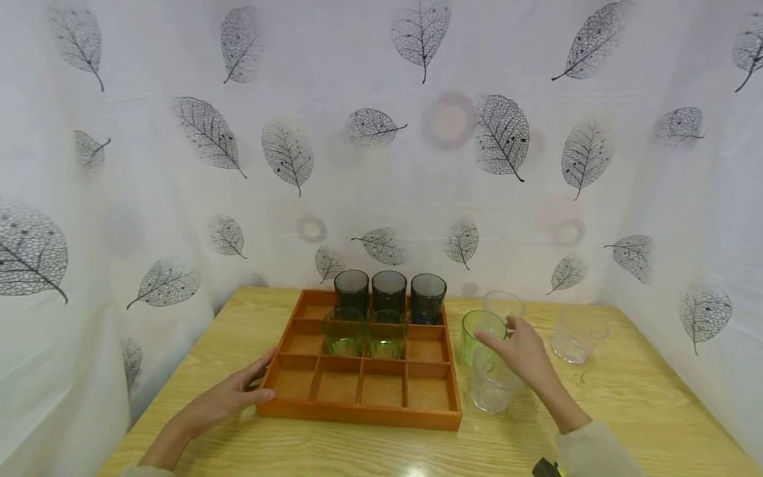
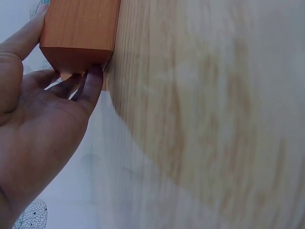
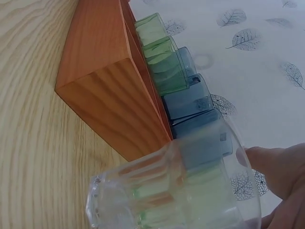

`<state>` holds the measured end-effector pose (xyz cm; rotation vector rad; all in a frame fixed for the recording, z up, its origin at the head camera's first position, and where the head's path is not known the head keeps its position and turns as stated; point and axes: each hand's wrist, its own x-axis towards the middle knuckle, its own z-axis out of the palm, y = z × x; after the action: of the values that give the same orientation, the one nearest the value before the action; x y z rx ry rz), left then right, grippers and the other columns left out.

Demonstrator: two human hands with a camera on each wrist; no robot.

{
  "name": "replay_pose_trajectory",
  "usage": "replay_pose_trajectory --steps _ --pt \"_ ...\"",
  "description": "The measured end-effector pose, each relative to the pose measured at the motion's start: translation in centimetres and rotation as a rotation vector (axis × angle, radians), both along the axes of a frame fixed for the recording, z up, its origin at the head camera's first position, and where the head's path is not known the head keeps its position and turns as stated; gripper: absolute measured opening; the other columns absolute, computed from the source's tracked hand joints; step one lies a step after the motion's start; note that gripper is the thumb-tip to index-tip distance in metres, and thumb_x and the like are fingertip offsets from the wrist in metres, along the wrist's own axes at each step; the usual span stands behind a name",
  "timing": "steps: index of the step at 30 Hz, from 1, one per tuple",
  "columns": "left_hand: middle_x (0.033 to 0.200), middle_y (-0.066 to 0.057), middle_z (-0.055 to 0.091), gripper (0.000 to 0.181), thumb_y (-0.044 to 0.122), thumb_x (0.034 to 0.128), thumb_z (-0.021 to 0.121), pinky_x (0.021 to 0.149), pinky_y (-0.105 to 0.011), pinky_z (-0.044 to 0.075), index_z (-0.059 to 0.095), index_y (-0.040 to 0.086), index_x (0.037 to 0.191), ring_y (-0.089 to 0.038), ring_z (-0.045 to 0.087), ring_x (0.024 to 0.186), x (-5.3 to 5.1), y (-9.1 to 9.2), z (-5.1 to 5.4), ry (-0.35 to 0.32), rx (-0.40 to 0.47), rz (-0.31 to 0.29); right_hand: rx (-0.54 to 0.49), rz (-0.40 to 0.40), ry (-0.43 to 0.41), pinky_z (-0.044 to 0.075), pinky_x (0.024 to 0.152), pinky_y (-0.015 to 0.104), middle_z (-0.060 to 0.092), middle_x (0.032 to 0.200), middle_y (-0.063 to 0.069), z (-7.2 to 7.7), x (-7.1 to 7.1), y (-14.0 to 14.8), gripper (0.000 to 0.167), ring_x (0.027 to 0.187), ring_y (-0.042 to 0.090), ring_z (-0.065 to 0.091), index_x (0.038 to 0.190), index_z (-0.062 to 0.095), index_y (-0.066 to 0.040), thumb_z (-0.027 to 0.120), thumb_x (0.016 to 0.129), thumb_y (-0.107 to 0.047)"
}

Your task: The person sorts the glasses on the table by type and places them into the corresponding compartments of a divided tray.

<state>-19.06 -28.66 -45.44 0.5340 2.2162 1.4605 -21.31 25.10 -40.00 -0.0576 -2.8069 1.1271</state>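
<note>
An orange-brown wooden compartment tray [image 1: 357, 416] lies on the table. My left hand [image 1: 223, 397] holds its front left corner, thumb and fingertips on different faces of the wood [image 2: 78, 28]. Above the rim of a light green glass [image 1: 471, 344], right of the tray, is my right hand [image 1: 527, 354], thumb and fingers spread apart. A clear glass [image 1: 490, 391] stands just in front and covers part of the green one in the right wrist view. Three dark grey glasses [image 1: 352, 288] fill back compartments; two green glasses [image 1: 342, 334] sit in the middle row.
Another clear glass [image 1: 503, 301] is behind the green one, and a further clear glass [image 1: 578, 334] stands to the right. A white curtain [image 1: 381, 192] with leaf prints hangs behind the pale wooden table [image 1: 334, 457]. A small black object [image 1: 545, 468] shows by the right sleeve.
</note>
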Motion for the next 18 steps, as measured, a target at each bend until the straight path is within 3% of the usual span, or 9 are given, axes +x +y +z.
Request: replay_pose_trajectory --steps 7,18 --pt "0.170 -0.024 -0.005 0.079 0.021 0.1101 0.052 0.115 -0.067 0.023 -0.002 0.006 0.166 -0.059 0.009 0.149 -0.04 0.09 0.07 0.002 -0.004 0.001 -0.003 0.007 -0.066 0.044 0.100 0.067 0.042 0.144 0.045 0.21 -0.31 -0.62 0.107 0.130 0.060 0.045 0.147 0.032 0.023 0.070 0.092 -0.060" --pt "0.169 -0.024 -0.006 0.079 0.020 0.1102 0.051 0.115 -0.067 0.022 -0.002 0.005 0.166 -0.059 0.008 0.149 0.01 0.05 -0.03 0.003 -0.006 -0.002 0.054 -0.002 -0.075 0.049 0.094 0.065 0.042 0.145 0.044 0.20 -0.82 -0.95 0.106 0.126 0.059 0.050 0.147 0.032 0.022 0.074 0.090 -0.057"
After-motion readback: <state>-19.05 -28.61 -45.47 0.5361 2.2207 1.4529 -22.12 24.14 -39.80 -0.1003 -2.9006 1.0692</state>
